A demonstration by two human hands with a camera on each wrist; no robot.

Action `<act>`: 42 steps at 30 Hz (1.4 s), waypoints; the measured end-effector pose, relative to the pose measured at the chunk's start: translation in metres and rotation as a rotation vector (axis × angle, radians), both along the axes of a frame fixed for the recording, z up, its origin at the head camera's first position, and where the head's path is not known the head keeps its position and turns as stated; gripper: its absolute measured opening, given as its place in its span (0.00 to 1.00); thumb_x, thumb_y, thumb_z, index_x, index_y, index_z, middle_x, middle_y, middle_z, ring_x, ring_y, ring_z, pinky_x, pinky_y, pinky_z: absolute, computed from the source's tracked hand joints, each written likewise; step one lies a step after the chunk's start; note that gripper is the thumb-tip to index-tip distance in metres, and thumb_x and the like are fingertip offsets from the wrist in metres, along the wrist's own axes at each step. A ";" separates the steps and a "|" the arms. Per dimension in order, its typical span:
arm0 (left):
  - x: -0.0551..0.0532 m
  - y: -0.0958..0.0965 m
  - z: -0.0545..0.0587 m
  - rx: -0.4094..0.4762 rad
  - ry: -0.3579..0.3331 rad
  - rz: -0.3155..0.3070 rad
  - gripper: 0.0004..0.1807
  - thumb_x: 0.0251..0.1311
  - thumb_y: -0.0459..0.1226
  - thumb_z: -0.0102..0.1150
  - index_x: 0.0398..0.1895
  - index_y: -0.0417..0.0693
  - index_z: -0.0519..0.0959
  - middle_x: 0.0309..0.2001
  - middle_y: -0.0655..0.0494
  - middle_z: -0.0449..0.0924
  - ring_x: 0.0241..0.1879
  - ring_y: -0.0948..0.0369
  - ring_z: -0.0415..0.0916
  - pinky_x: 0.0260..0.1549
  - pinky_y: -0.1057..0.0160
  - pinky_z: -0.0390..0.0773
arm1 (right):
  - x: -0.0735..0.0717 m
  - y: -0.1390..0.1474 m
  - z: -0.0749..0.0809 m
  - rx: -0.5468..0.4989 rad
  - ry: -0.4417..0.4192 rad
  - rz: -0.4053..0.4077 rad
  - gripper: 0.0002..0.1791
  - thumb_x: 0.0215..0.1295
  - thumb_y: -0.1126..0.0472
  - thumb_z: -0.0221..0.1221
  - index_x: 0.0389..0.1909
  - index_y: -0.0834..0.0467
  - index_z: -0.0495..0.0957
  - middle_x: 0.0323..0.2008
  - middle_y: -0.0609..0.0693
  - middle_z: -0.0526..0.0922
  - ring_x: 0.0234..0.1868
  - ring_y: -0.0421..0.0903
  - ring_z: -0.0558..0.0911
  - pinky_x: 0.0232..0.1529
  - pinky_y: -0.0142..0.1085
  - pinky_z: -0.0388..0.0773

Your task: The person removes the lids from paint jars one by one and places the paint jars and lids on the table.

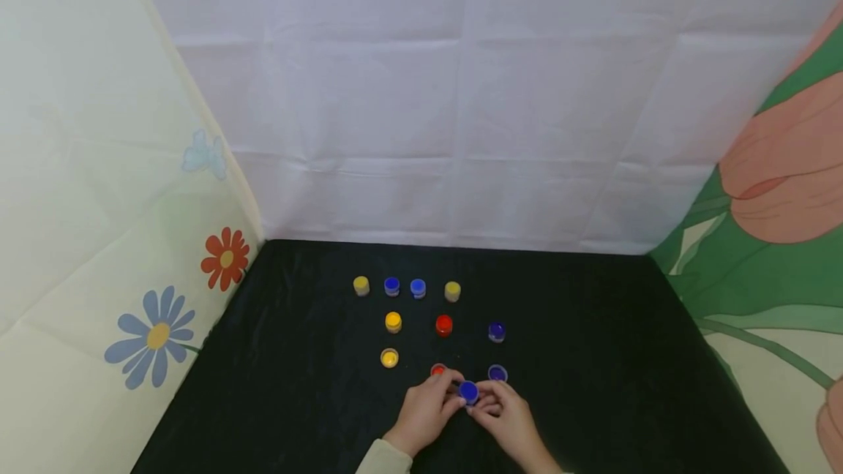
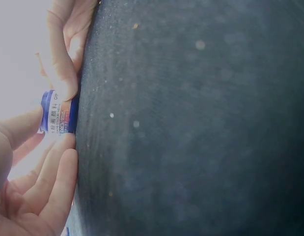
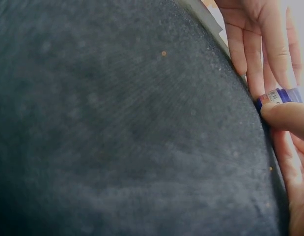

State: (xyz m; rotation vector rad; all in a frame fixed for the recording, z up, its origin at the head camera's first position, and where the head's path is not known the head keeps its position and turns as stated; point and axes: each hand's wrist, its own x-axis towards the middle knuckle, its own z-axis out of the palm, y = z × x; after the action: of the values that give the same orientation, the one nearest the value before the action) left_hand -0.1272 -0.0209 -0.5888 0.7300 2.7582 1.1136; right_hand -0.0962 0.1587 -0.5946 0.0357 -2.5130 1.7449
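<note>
A small blue paint jar with a printed label, its blue lid facing up, is held between both hands close over the black cloth. My left hand pinches it from the left with thumb and fingers. From the other side, the thumb and fingers of my right hand grip it too. The left wrist view shows the jar's label between the two hands. Just beyond the left fingers, a red paint pot is partly hidden. Behind the right fingertips sits a dark purple-blue pot.
Farther back on the black cloth stand a red jar, a dark blue jar and yellow-orange jars. A back row holds pale yellow and blue jars. White fabric hangs behind; patterned cloths flank the sides.
</note>
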 end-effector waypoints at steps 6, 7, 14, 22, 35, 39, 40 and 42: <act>0.000 -0.001 -0.001 -0.028 0.044 -0.019 0.14 0.71 0.44 0.60 0.57 0.61 0.79 0.38 0.66 0.79 0.35 0.73 0.76 0.35 0.63 0.79 | -0.001 0.000 0.001 0.000 -0.017 0.002 0.17 0.50 0.76 0.73 0.41 0.68 0.81 0.35 0.54 0.79 0.30 0.35 0.81 0.34 0.29 0.83; 0.000 -0.001 0.000 -0.027 0.040 -0.019 0.13 0.71 0.44 0.60 0.57 0.61 0.79 0.38 0.67 0.78 0.35 0.73 0.76 0.35 0.64 0.79 | -0.001 0.000 0.001 -0.002 -0.020 0.002 0.17 0.50 0.76 0.73 0.41 0.67 0.81 0.36 0.54 0.79 0.30 0.35 0.81 0.34 0.29 0.83; 0.000 0.001 0.000 0.012 -0.024 0.009 0.13 0.67 0.46 0.64 0.52 0.61 0.78 0.41 0.65 0.82 0.38 0.74 0.79 0.38 0.64 0.81 | 0.000 0.001 0.000 -0.010 -0.003 0.004 0.17 0.50 0.77 0.72 0.41 0.68 0.81 0.36 0.53 0.79 0.30 0.34 0.81 0.34 0.28 0.82; 0.001 0.000 0.001 -0.004 -0.010 -0.007 0.17 0.69 0.44 0.62 0.60 0.62 0.78 0.42 0.65 0.81 0.39 0.73 0.78 0.38 0.63 0.81 | 0.000 0.000 0.002 -0.016 -0.014 0.003 0.17 0.49 0.77 0.72 0.41 0.68 0.81 0.36 0.54 0.78 0.30 0.35 0.81 0.34 0.28 0.82; 0.001 0.001 0.000 0.004 -0.045 0.008 0.15 0.69 0.43 0.63 0.56 0.59 0.76 0.42 0.63 0.82 0.40 0.73 0.79 0.39 0.64 0.81 | -0.001 0.000 0.000 0.008 -0.017 0.001 0.17 0.49 0.77 0.72 0.41 0.68 0.81 0.36 0.54 0.79 0.30 0.34 0.80 0.34 0.29 0.82; 0.000 0.001 -0.002 -0.024 -0.018 0.003 0.14 0.70 0.42 0.62 0.56 0.62 0.77 0.40 0.66 0.80 0.39 0.73 0.77 0.38 0.63 0.80 | -0.001 0.000 0.000 0.011 -0.033 -0.005 0.17 0.49 0.76 0.73 0.41 0.67 0.81 0.36 0.53 0.79 0.30 0.35 0.81 0.34 0.29 0.82; 0.000 0.001 -0.002 -0.025 -0.018 0.002 0.13 0.70 0.42 0.62 0.56 0.62 0.77 0.40 0.66 0.79 0.39 0.72 0.77 0.38 0.63 0.80 | -0.001 0.000 0.000 0.011 -0.035 -0.008 0.17 0.49 0.76 0.73 0.41 0.67 0.81 0.36 0.53 0.79 0.30 0.35 0.81 0.34 0.29 0.82; 0.000 0.001 -0.001 -0.017 -0.028 0.004 0.13 0.70 0.43 0.62 0.54 0.62 0.77 0.41 0.66 0.80 0.40 0.72 0.78 0.39 0.63 0.80 | -0.001 0.000 0.001 0.010 -0.036 -0.012 0.17 0.49 0.76 0.74 0.41 0.67 0.81 0.36 0.53 0.79 0.30 0.35 0.81 0.34 0.29 0.82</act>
State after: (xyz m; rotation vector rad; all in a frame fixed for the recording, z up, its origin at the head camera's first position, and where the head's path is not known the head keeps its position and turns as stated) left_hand -0.1271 -0.0200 -0.5901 0.7011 2.7436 1.0917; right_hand -0.0972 0.1587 -0.5940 -0.0106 -2.5418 1.7442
